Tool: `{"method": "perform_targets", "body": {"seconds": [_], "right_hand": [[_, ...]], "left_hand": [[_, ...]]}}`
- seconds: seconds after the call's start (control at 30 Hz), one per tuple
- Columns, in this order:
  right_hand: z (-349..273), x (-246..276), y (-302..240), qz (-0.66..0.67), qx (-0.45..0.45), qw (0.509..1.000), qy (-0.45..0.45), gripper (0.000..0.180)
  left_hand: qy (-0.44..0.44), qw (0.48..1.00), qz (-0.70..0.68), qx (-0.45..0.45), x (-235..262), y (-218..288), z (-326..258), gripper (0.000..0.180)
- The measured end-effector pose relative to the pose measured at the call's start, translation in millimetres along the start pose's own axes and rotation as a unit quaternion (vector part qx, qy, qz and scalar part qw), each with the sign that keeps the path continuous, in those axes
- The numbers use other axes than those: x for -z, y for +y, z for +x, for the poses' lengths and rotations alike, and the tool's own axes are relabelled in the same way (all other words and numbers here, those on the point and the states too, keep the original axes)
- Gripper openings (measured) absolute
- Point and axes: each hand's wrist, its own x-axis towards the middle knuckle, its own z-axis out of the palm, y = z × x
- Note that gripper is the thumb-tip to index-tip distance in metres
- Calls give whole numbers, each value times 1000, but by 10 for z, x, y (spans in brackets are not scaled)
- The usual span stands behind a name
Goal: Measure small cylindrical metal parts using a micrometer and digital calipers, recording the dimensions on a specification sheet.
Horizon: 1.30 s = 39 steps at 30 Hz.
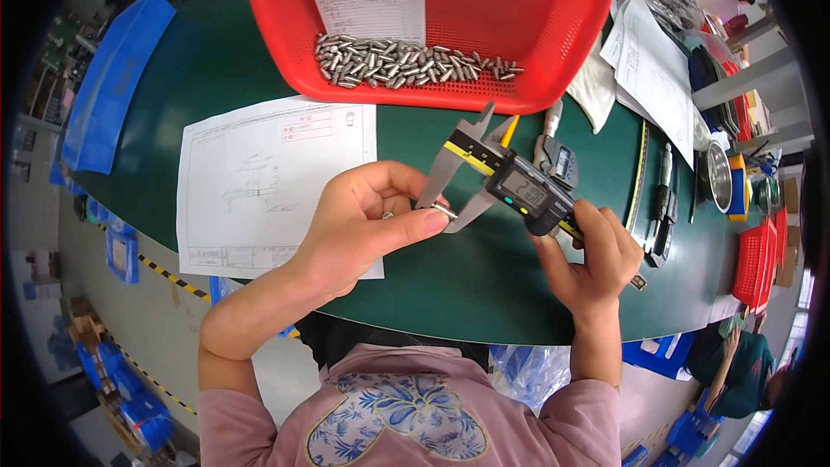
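Two hands mid-table: left hand (363,225) pinching small metal pin (443,209) between caliper (510,182) jaws, right hand (588,259) gripping caliper.

A dark green table (225,60) stands over grey floor (112,294) with yellow-black tape (169,277).

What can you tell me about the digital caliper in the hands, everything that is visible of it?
The digital caliper looks like steel, with a yellow strip along its beam and a dark slider with a lit grey display and small buttons. It is held tilted above the green table. The right hand grips the slider end. Its lower jaws close on a small metal pin, pinched by the left hand.
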Motion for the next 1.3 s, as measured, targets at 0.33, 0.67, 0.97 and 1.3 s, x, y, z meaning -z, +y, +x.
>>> {"method": "perform_targets", "body": {"seconds": [0.33, 0.67, 0.97, 1.3], "right_hand": [[9, -20, 19, 13, -22, 999, -22, 34], [54, -3, 98, 11, -13, 1000, -15, 31], [515, 277, 913, -306, -376, 874, -42, 47], [674, -716, 1327, -293, -331, 890, -113, 46]], "left_hand": [[-34, 999, -4, 3, 21, -46, -6, 28], [-16, 1000, -11, 15, 48, -68, -33, 13], [236, 917, 263, -184, 1162, -89, -535, 12], [320, 765, 532, -169, 1213, -275, -969, 13]]}}
